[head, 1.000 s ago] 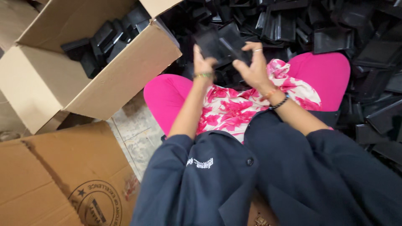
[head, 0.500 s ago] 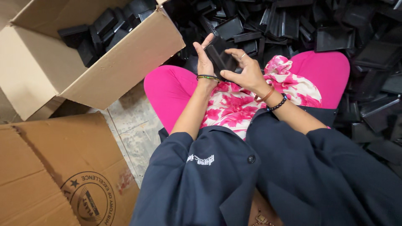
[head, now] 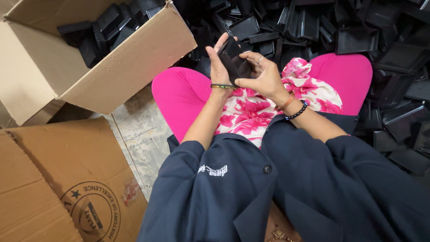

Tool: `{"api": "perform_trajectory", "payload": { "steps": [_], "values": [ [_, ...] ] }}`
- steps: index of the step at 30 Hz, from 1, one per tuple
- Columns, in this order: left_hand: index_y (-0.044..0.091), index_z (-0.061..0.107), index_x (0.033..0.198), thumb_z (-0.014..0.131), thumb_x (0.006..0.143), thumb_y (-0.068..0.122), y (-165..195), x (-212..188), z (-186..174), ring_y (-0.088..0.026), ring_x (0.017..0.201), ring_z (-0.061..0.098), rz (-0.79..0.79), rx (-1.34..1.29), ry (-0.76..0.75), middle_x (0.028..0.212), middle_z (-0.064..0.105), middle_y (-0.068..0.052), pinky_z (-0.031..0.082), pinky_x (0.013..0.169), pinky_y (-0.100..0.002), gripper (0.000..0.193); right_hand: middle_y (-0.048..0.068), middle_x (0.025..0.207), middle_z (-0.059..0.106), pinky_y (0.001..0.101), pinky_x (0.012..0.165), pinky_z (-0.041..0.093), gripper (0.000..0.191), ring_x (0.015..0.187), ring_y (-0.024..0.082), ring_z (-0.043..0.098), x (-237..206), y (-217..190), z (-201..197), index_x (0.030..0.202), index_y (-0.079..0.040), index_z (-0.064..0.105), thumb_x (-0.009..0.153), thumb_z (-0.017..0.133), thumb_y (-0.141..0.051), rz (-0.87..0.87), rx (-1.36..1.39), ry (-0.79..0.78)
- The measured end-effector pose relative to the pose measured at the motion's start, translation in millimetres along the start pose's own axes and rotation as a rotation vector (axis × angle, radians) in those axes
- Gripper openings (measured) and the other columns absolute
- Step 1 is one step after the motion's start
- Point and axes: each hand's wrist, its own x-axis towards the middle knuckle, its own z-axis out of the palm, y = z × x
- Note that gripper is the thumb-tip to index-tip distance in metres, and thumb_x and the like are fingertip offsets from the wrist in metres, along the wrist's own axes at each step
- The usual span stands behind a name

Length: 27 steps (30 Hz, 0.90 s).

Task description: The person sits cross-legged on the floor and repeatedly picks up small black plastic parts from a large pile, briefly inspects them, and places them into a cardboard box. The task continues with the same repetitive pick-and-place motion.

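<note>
Both my hands hold one small black plastic part (head: pixel 234 60) above my lap. My left hand (head: pixel 218 65) grips its left side, palm turned toward me, a thin bangle at the wrist. My right hand (head: pixel 261 76) closes on its right side with fingers curled over it; bead bracelets circle that wrist. Under the hands lie my pink trousers (head: pixel 181 96) and a pink-and-white flowered cloth (head: pixel 251 114). My dark blue sleeves fill the lower part of the view.
An open cardboard box (head: pixel 130 67) at upper left holds several black plastic parts (head: pixel 101 31). A large heap of black plastic trays (head: pixel 358 31) spreads across the top and right. Flattened cardboard (head: pixel 49 179) lies at lower left beside a strip of bare floor (head: pixel 141 139).
My hands with the black part have drawn closer to my body and slightly lower. The view has shifted, so the cardboard box now sits further left.
</note>
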Motion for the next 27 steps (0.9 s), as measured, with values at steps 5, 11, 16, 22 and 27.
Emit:
{"api": "perform_trajectory", "payload": {
  "steps": [5,11,16,22,27],
  "values": [
    [0.002,0.038,0.154,0.076,0.096,0.009,-1.0,-10.4,9.9,-0.022,0.126,0.06,0.18,0.346,-0.072,0.146,0.056,-0.016,0.05,0.11,-0.036,0.07,0.007,0.131,0.065,0.0324,0.107,0.056,0.068,0.12,0.015,0.066,-7.1,-3.4,-2.7,0.14,-0.002,0.054,0.081,0.086,0.001,-0.079,-0.082,-0.019],
    [-0.002,0.037,0.156,0.072,0.092,-0.003,-0.7,-20.5,17.5,-0.023,0.128,0.061,0.218,0.468,-0.033,0.147,0.057,-0.018,0.051,0.111,-0.035,0.073,0.007,0.133,0.063,0.0335,0.108,0.055,0.066,0.123,0.015,0.064,-8.3,1.6,-2.9,0.137,-0.002,0.055,0.081,0.089,-0.002,-0.123,-0.036,-0.022],
    [-0.007,0.038,0.156,0.065,0.094,-0.004,18.9,-17.4,19.5,-0.03,0.14,0.058,0.132,0.317,-0.098,0.153,0.054,-0.021,0.047,0.12,-0.038,0.068,0.012,0.134,0.061,0.033,0.105,0.053,0.079,0.123,0.017,0.062,1.0,7.4,-11.8,0.15,-0.007,0.036,0.087,0.084,-0.005,0.014,0.039,-0.14],
    [-0.008,0.04,0.154,0.064,0.092,-0.004,27.2,-14.3,10.7,-0.034,0.14,0.057,0.139,0.253,-0.122,0.15,0.056,-0.022,0.046,0.118,-0.043,0.067,0.014,0.139,0.057,0.0343,0.105,0.056,0.063,0.128,0.018,0.061,10.4,17.6,5.0,0.145,-0.002,0.04,0.096,0.078,-0.003,-0.022,0.085,-0.1],
    [-0.002,0.044,0.153,0.07,0.095,-0.002,82.1,15.0,-2.8,-0.026,0.127,0.063,0.555,0.674,-0.234,0.142,0.063,-0.015,0.048,0.117,-0.039,0.063,0.017,0.123,0.067,0.0386,0.098,0.054,0.051,0.115,0.028,0.068,45.5,11.6,-31.8,0.131,-0.001,0.057,0.092,0.082,-0.022,-0.248,-0.657,-0.158]
  ]
}}
